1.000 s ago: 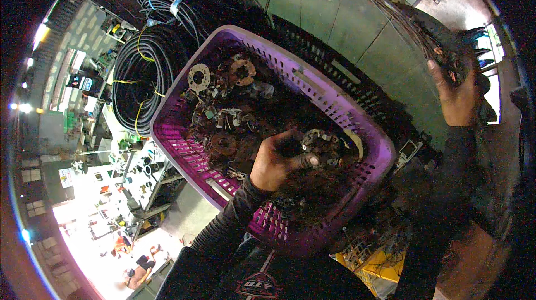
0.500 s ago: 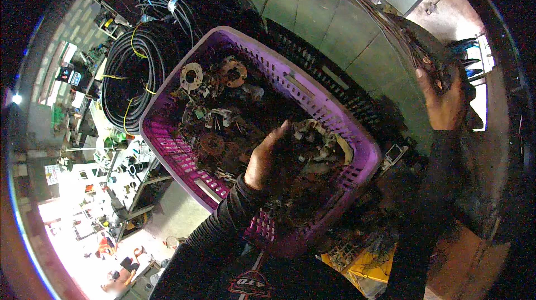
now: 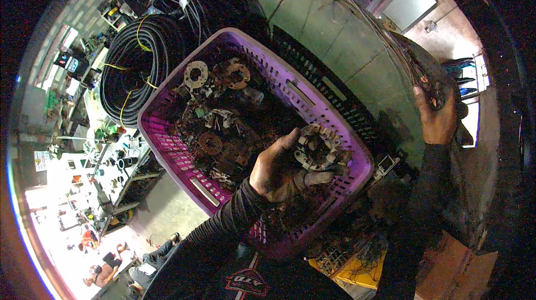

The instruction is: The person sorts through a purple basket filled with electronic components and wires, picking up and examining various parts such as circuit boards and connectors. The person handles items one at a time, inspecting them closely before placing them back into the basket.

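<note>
A purple plastic basket (image 3: 298,88) in front of me holds a pile of dirty, rusty metal parts. Inside its right part, my left hand (image 3: 273,174) has its thumb and fingers on a grimy stator (image 3: 318,149), a ring with pale blocks around its rim. Off to the right, outside the basket, my right hand (image 3: 441,116) is closed around a dark part (image 3: 436,89) with coppery bits; its kind cannot be made out. A pale flat ring (image 3: 196,75) and a rusty ring (image 3: 238,75) lie at the far left of the pile.
Coiled black hose (image 3: 137,71) stands beyond the basket's left side. A black crate (image 3: 335,85) sits behind it. Nearer me at the right are a yellow container (image 3: 363,272) of parts and a cardboard box (image 3: 458,266). People (image 3: 103,272) sit at the lower left.
My left hand has closed on the stator, which is now raised and tipped toward me. My right hand still grips its dark part and appears slightly lower in the view.
</note>
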A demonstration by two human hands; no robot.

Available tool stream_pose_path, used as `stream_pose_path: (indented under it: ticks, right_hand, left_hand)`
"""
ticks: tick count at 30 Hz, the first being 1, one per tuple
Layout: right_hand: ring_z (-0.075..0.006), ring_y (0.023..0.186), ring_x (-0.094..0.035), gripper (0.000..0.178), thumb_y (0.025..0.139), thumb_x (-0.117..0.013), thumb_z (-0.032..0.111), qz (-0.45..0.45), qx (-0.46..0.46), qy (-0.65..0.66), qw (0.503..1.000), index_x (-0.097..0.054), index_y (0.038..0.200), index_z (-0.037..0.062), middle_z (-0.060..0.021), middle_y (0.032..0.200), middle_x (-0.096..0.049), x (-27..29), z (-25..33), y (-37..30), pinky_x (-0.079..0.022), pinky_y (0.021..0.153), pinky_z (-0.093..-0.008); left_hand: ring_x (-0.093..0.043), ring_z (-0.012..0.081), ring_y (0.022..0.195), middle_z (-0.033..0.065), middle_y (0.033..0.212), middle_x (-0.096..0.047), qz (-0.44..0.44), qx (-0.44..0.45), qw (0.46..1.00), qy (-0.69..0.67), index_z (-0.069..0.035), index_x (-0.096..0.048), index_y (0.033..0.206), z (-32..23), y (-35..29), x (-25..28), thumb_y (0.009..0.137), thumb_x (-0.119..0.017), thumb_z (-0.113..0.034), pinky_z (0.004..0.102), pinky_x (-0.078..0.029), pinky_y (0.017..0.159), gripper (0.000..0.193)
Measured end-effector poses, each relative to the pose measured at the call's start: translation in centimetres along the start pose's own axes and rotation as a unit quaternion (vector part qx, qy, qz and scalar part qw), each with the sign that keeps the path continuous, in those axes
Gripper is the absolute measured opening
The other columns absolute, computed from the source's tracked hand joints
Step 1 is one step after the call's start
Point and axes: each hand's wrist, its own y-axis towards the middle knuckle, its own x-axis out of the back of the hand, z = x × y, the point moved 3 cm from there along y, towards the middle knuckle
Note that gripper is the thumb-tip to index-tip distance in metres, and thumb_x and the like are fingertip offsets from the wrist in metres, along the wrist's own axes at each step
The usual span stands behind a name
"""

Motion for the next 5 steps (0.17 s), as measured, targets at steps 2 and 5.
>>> stream_pose_path:
  ticks: [2, 5]
  right_hand:
    - [-0.0370, 0.123, -0.063, 0.072, 0.085, -0.084, 0.045, 0.006, -0.013, 0.028, 0.999, -0.057, 0.135, -0.0003, -0.0205, 0.135, -0.064, -0.34, -0.42, -0.08, -0.048, 0.107, -0.0456]
    - [-0.0343, 0.129, -0.058, 0.079, 0.086, -0.082, 0.051, 0.011, -0.029, 0.033, 0.999, -0.054, 0.143, 0.0036, -0.0167, 0.140, -0.062, -0.29, -1.06, -0.26, -0.042, 0.111, -0.0438]
  left_hand:
    - [-0.059, 0.0428, 0.130, 0.0204, 0.143, -0.060, 0.003, -0.007, 0.998, 0.056, -0.002, -0.048, 0.147, -0.16, -0.08, -0.32, 0.107, -0.049, -0.043, 0.0585, -0.054, 0.103, 0.057]
    - [-0.058, 0.0458, 0.131, 0.0203, 0.144, -0.059, -0.079, -0.034, 0.983, 0.161, -0.002, -0.047, 0.149, -0.20, -0.19, -0.70, 0.106, -0.051, -0.047, 0.0580, -0.056, 0.101, 0.062]
